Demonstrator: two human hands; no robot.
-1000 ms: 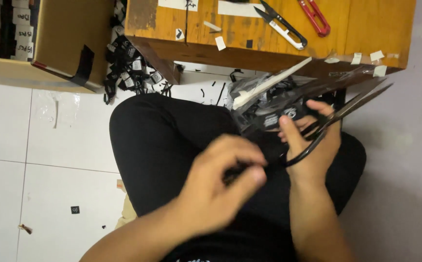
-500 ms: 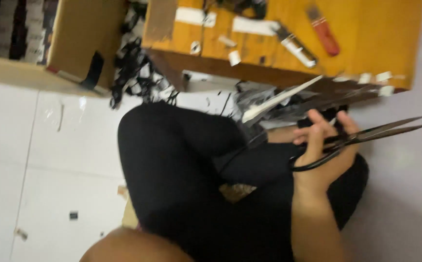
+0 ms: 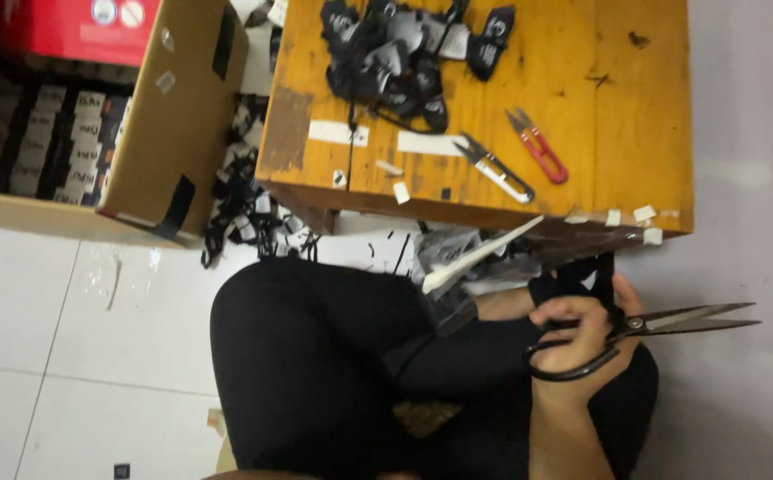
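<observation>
The right hand (image 3: 573, 333) has its grip closed around the handles of large black scissors (image 3: 644, 327), held over the lap below the wooden surface (image 3: 635, 116); the left hand is out of view.

Scissors (image 3: 662, 324): large, black looped handles, long dark blades nearly closed, lying level, tips pointing right, below the tabletop's (image 3: 644, 116) front edge.

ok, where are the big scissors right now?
Head view, lower right: the big scissors are in the right hand over the lap, blades pointing right, just below the wooden table edge.
</observation>
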